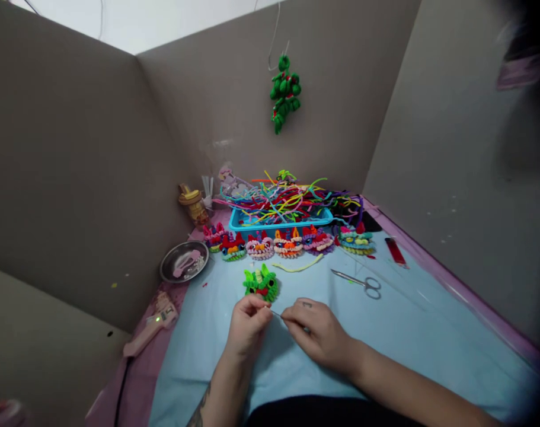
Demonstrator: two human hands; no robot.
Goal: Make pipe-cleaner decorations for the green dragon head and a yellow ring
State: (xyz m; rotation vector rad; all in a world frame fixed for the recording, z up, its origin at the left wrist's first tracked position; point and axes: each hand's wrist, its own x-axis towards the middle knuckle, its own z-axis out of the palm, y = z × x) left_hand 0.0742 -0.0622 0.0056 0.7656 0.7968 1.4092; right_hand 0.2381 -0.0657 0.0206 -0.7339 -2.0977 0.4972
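Observation:
My left hand [247, 326] is closed, pinching something small at its fingertips that is too hidden to name. A thin dark wire-like rod [276, 314] runs from there to my right hand [318, 332], whose fingers are closed around its other end. Just beyond my left fingertips lies a green fuzzy animal head [261, 281] made of pipe cleaners, with dark round eyes and a red mouth. To the right, apart from both hands, rest silver scissors [361, 283]. A loose yellow pipe cleaner [299, 266] lies farther back on the blue cloth [385, 344].
Several colourful heads [288, 243] stand in a row before a blue tray [281, 225] heaped with pipe cleaners [278, 198]. At left are a metal bowl [167, 270] and a pink glue gun [152, 332] with a cord. Grey partitions [74, 148] enclose the table; a green figure [285, 95] hangs behind.

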